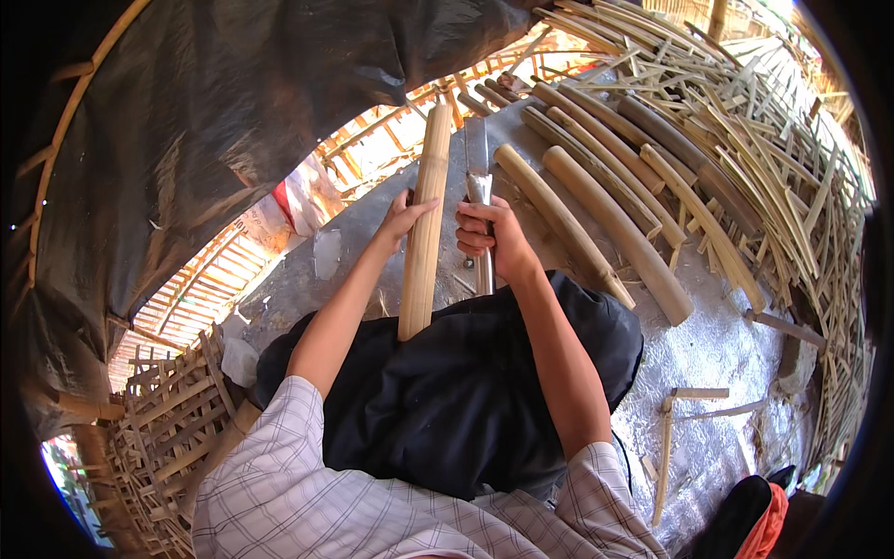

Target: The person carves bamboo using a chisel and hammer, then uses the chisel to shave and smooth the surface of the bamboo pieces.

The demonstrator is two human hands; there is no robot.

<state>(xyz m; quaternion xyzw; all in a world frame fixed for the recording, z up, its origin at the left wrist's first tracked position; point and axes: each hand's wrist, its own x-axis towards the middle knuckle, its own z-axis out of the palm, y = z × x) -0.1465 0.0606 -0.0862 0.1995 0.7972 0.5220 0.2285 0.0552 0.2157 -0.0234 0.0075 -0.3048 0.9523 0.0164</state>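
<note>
Starting at the near left, we see a woven lattice (172,429) of flat strips, with black sheeting (214,112) hanging beyond it toward the far left. Next along is a red-and-white sack (298,205) by the slatted wall. Then comes our left hand (402,218), its grip pinching a pale bamboo piece (426,233), thumb laid across the face; the piece points away from us, its near end over the dark cloth (438,401) on our lap. Just right of it, apart from the bamboo, stands a long metal knife (476,149), blade toward the far side. Our right hand (492,228) has its grip closed around the handle (the fingers curl over from the right). Further right, bamboo lengths (619,242) lie slantwise, roughly side by side, on the silvery grey floor covering (717,349). At the far right, we have a tangled heap of split strips (773,158).
</note>
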